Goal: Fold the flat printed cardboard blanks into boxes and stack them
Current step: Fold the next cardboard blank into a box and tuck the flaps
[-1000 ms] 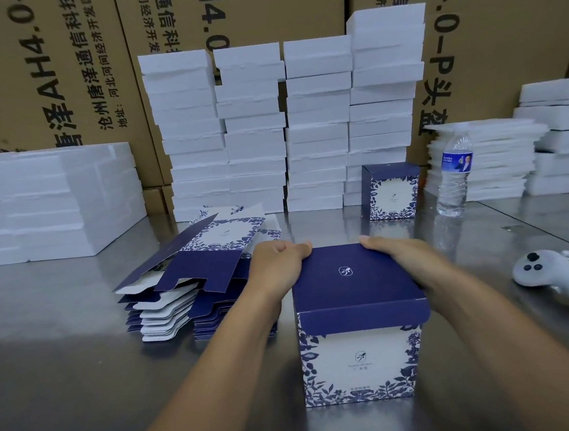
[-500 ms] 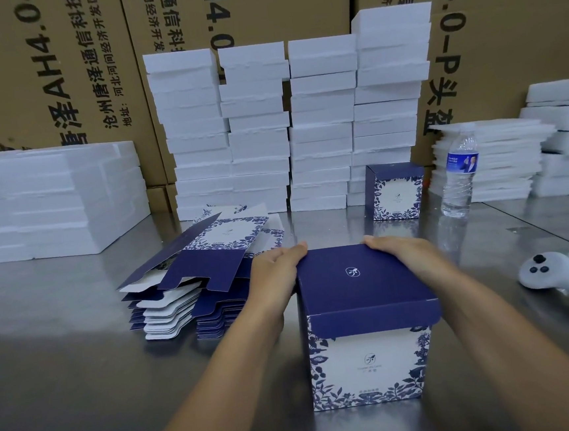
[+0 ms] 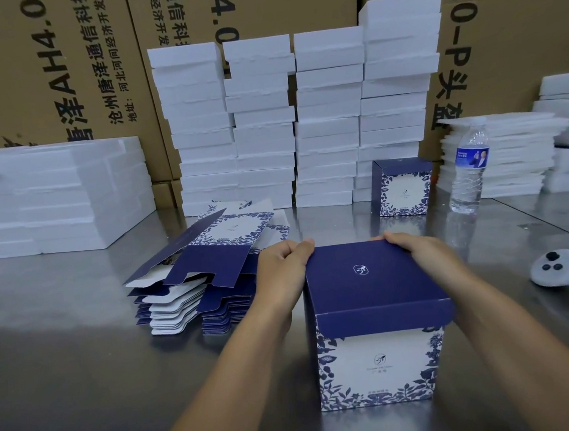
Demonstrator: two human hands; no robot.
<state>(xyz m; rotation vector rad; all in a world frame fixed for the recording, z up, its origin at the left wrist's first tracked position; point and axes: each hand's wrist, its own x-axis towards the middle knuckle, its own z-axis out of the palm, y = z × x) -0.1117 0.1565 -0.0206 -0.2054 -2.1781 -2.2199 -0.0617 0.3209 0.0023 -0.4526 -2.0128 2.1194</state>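
Head view looks down on the folded box [image 3: 379,327], which stands upright on the table between the two forearms, its navy lid down and its flowered white front toward the person. The left hand [image 3: 282,270] grips the lid's far left corner, thumb on top and fingers curled against the side; the right hand [image 3: 424,254] grips the far right corner, fingers bent over the back edge, their tips hidden. The lid's front flap appears to hang outside the front wall rather than tucked in, so I judge this box is almost closed but not yet stacked. Just left of the left fingers lies a fanned pile of flat blanks [image 3: 205,270], a good many by the look of it, so most of the folding is left. Beyond the right fingers, well apart, stands one finished box [image 3: 403,187] alone; no stack of boxes shows yet. The table [image 3: 65,354] is bare brushed steel with soft reflections. Right of the right hand lie a white controller [image 3: 563,270] and, farther back, a water bottle [image 3: 470,168]. White foam stacks [image 3: 295,118] line the back, with printed brown cartons [image 3: 56,63] behind them.
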